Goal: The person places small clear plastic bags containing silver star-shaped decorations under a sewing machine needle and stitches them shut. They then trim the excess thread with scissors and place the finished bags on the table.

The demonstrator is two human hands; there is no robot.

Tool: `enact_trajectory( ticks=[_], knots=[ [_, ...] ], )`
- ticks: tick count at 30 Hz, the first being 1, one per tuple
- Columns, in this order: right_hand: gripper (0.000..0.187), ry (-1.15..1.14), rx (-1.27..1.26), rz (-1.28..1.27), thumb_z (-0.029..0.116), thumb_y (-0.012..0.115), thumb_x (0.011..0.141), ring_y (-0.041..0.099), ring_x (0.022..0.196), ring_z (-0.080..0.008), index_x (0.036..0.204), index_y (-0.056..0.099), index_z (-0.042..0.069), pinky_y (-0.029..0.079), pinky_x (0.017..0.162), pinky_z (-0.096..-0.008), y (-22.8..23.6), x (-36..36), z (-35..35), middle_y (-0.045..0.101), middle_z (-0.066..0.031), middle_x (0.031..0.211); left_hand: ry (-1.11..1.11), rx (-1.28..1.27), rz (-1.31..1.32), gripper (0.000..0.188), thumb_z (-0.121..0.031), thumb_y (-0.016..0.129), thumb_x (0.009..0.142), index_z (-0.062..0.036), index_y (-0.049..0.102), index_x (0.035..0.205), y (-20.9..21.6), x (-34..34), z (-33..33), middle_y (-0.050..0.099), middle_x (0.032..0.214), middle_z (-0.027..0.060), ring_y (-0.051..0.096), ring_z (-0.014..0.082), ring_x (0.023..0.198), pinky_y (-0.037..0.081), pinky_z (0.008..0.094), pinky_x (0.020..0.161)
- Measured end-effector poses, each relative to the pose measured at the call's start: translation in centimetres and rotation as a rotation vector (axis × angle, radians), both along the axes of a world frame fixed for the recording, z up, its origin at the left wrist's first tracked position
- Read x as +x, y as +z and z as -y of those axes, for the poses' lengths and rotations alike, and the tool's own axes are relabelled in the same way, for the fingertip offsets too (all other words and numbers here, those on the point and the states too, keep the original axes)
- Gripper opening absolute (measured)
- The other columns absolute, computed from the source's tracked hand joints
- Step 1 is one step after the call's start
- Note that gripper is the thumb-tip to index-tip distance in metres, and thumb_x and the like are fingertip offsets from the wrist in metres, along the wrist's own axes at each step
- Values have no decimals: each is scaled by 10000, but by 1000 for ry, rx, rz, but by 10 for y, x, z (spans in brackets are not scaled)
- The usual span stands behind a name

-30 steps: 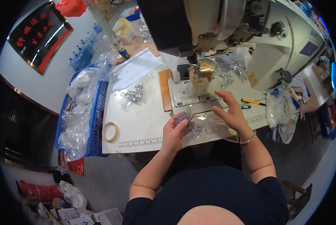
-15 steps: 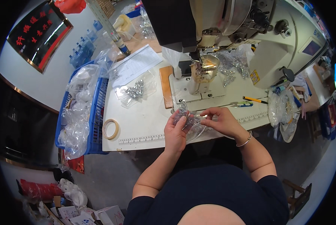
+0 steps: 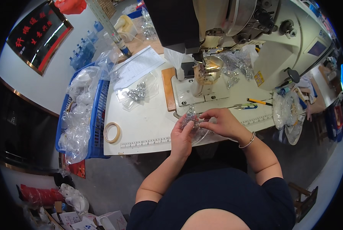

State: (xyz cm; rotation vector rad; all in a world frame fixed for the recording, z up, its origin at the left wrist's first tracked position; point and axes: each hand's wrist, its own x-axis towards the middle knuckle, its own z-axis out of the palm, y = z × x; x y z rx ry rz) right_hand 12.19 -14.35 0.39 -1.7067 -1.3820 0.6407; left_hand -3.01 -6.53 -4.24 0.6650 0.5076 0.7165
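Note:
Just above the table's front edge, my left hand (image 3: 182,135) is closed on a silvery, glittering piece with clear plastic (image 3: 191,114), thumb on top. My right hand (image 3: 222,123) is beside it, thumb and forefinger bent toward the piece's right side; what lies between those fingertips is too small to make out. Clear film hangs below the two hands. A sewing machine (image 3: 206,76) with a post-shaped bed stands directly beyond them. To the left, a similar silvery piece (image 3: 137,92) lies on clear plastic sheets on the white table (image 3: 140,122).
A tape roll (image 3: 112,132) and a printed ruler strip (image 3: 145,143) are at the front left. Thread snips (image 3: 246,106) and a yellow pen (image 3: 259,102) lie right. A blue basket (image 3: 98,115) of plastic-wrapped goods adjoins the table's left edge. More silvery pieces (image 3: 236,69) lie behind the machine.
My left hand has shifted slightly right with the silvery piece. My right fingers have come closer to it. The view has moved a little.

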Motion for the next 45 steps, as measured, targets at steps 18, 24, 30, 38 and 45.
enact_trajectory(
  ticks=[18,24,30,38,45],
  knots=[
    [689,207,76,-839,244,848,613,470,1120,-172,1157,479,38,392,951,-327,22,-41,27,521,-48,1135,665,2008,-345,333,11,661,707,-66,600,1026,46,-18,-26,654,997,83,566,194,861,408,312,787],
    [457,156,279,-1185,195,709,789,545,1035,-174,1150,513,-7,439,915,-336,4,-49,23,562,-88,1118,723,2141,-416,226,-89,668,740,-144,626,955,43,-22,-24,670,1018,-9,541,159,920,334,327,884],
    [175,-50,262,-1090,133,560,907,598,822,-117,957,621,-23,478,781,-260,-1,-44,17,648,-73,893,614,1955,-408,325,0,619,736,-74,600,1052,23,-13,-15,629,1111,87,525,238,1062,305,385,984],
    [171,118,232,-776,118,563,899,591,828,-109,967,619,-29,472,770,-255,10,-24,17,645,-71,918,-57,248,287,571,-343,508,880,7,343,1299,-4,-37,24,417,1300,146,399,245,1223,302,404,1039],
    [153,191,130,-527,124,573,887,544,800,-77,913,630,-15,441,730,-229,12,-8,13,625,-20,860,-112,121,270,328,-58,545,880,-22,494,1203,15,-8,12,549,1162,130,535,237,1093,418,388,964]
  ],
)
